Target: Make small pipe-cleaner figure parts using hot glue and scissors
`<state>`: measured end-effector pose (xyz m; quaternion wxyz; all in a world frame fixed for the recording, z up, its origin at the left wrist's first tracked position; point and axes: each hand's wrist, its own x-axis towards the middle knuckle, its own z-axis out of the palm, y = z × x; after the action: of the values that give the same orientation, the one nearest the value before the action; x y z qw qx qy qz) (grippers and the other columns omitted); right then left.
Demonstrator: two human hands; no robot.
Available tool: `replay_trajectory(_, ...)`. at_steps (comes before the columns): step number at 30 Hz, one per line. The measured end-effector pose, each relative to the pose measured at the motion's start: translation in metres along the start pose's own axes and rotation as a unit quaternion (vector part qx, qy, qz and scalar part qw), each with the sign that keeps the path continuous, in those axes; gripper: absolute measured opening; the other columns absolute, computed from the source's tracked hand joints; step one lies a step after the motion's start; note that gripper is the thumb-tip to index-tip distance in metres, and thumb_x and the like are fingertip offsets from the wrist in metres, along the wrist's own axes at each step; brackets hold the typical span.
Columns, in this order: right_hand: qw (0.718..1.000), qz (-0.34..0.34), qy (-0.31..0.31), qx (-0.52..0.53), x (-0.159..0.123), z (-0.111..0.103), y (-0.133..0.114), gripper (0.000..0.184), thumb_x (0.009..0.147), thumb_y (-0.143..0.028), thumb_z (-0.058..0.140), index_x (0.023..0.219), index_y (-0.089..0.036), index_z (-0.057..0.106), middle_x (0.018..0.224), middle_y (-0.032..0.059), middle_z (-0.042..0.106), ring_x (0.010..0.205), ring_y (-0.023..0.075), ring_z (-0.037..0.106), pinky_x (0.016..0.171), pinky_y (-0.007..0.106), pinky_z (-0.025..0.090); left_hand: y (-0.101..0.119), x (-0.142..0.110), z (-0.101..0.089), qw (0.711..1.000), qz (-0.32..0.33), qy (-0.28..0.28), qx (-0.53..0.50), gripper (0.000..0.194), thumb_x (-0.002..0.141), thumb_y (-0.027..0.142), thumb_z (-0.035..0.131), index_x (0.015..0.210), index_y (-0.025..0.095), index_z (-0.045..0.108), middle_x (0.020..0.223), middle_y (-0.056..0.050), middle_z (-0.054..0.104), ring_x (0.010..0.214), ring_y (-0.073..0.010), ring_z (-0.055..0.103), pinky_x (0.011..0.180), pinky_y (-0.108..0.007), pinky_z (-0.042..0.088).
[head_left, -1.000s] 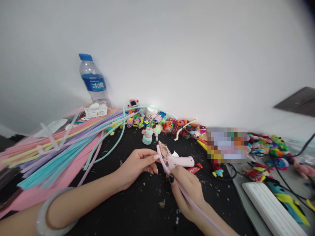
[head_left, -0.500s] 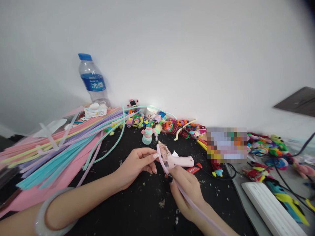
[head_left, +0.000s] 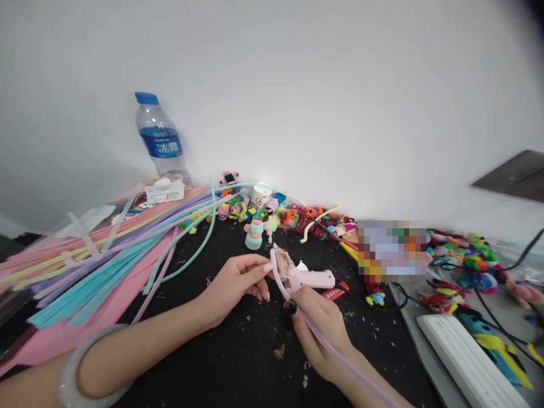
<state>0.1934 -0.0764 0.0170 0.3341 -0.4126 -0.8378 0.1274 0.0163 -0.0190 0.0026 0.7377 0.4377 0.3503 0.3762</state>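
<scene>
Left hand (head_left: 238,277) + right hand (head_left: 325,324), fingers in a pinch on stem (head_left: 277,276), glue gun (head_left: 313,279) just behind, decent table (head_left: 238,362) room between forearms (head_left: 165,328)

My right hand (head_left: 323,320) has crept slightly toward ten o'clock, its dark thumbnail now a little nearer the fingers of my left hand (head_left: 242,283). My left thumb tip has edged the same way, by only a trace. Between my two grips, the lilac strip (head_left: 277,277), which ran fairly straight a second ago, now bows out toward eight o'clock in a deeper curve. With it bent like that, I see more of the small dark window (head_left: 286,284) on the pink glue gun (head_left: 314,279), just three o'clock of the strip.
</scene>
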Motion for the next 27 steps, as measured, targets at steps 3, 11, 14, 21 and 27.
replay_trajectory(3, 1.0, 0.0, 0.003, -0.007, 0.0001, -0.0001, -0.0008, 0.017, 0.082, -0.008, 0.036, 0.081, -0.017, 0.05, 0.064, 0.0019, 0.048, 0.054, 0.0143, 0.045, 0.049, 0.025, 0.037, 0.0009, -0.0003, 0.0002, 1.0, 0.002, 0.007, 0.02, 0.027, 0.079, 0.039, 0.06, 0.086, 0.013, 0.066, 0.053, 0.0, 0.062, 0.048, -0.0095, 0.056, 0.05, -0.018, 0.043)
replay_trajectory(11, 1.0, 0.009, -0.002, -0.003, -0.0012, 0.0008, 0.0015, 0.016, 0.083, -0.008, 0.036, 0.081, -0.017, 0.049, 0.064, 0.0016, 0.047, 0.054, 0.0144, 0.044, 0.049, 0.025, 0.036, 0.0015, -0.0002, -0.0003, 0.996, 0.021, 0.019, 0.079, 0.026, 0.081, 0.039, 0.057, 0.081, 0.014, 0.063, 0.052, 0.0, 0.061, 0.048, -0.0114, 0.058, 0.05, -0.02, 0.043)
replay_trajectory(14, 1.0, 0.009, -0.006, -0.004, -0.0014, 0.0009, 0.0017, 0.017, 0.084, -0.007, 0.036, 0.082, -0.016, 0.05, 0.064, 0.0014, 0.046, 0.054, 0.0143, 0.044, 0.049, 0.026, 0.035, 0.0026, -0.0004, 0.0001, 0.995, 0.017, 0.021, 0.092, 0.025, 0.081, 0.038, 0.057, 0.083, 0.014, 0.062, 0.052, 0.0, 0.061, 0.048, -0.0116, 0.058, 0.05, -0.02, 0.044)
replay_trajectory(21, 1.0, 0.018, -0.021, 0.003, -0.0005, 0.0009, 0.0008, 0.018, 0.085, -0.008, 0.035, 0.08, -0.017, 0.049, 0.065, 0.0023, 0.048, 0.055, 0.0149, 0.045, 0.05, 0.026, 0.037, 0.005, -0.0006, 0.0013, 0.995, 0.024, 0.015, 0.094, 0.024, 0.082, 0.035, 0.056, 0.091, 0.014, 0.062, 0.053, 0.001, 0.061, 0.048, -0.011, 0.057, 0.05, -0.02, 0.044)
replay_trajectory(27, 0.999, 0.02, -0.028, 0.005, -0.0018, 0.002, 0.0032, 0.017, 0.085, -0.008, 0.035, 0.081, -0.017, 0.049, 0.065, 0.0024, 0.048, 0.055, 0.015, 0.046, 0.051, 0.026, 0.036, 0.0042, -0.0006, 0.0013, 0.994, 0.036, 0.007, 0.1, 0.021, 0.084, 0.032, 0.054, 0.09, 0.013, 0.061, 0.052, 0.002, 0.06, 0.047, -0.01, 0.056, 0.05, -0.019, 0.043)
